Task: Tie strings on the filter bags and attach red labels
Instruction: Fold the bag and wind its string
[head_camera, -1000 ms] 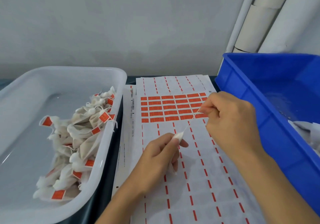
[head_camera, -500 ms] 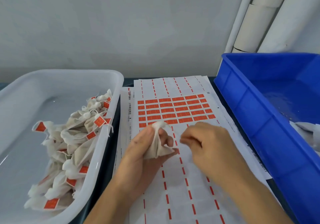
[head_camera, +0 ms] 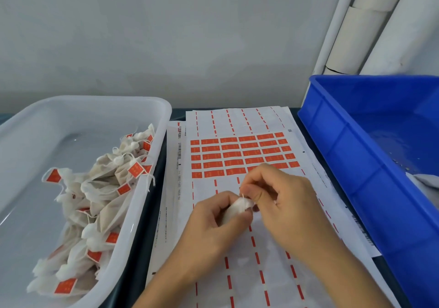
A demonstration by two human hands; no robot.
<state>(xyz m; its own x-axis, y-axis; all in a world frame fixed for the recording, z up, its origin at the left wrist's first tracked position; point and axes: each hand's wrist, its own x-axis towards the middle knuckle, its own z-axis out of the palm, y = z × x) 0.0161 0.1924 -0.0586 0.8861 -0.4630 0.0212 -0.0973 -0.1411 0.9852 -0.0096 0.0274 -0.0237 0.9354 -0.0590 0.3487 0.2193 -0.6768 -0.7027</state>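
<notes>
My left hand (head_camera: 211,224) grips a small white filter bag (head_camera: 237,209) over the label sheet (head_camera: 237,248). My right hand (head_camera: 280,200) pinches the thin string (head_camera: 243,196) at the bag's top, fingertips touching the bag. Most of the bag is hidden inside my left fingers. Rows of red labels (head_camera: 240,155) lie on the sheet just beyond my hands. Below them the sheet shows only peeled backing with red dashes.
A white tub (head_camera: 152,108) on the left holds several finished bags with red labels (head_camera: 99,200). A blue bin (head_camera: 356,165) stands on the right with white bags (head_camera: 425,184) at its edge. White pipes (head_camera: 370,22) rise at the back right.
My right hand came back from the red labels to the bag. The left hand turned the bag and closed round it; both hands now meet at the bag's top.
</notes>
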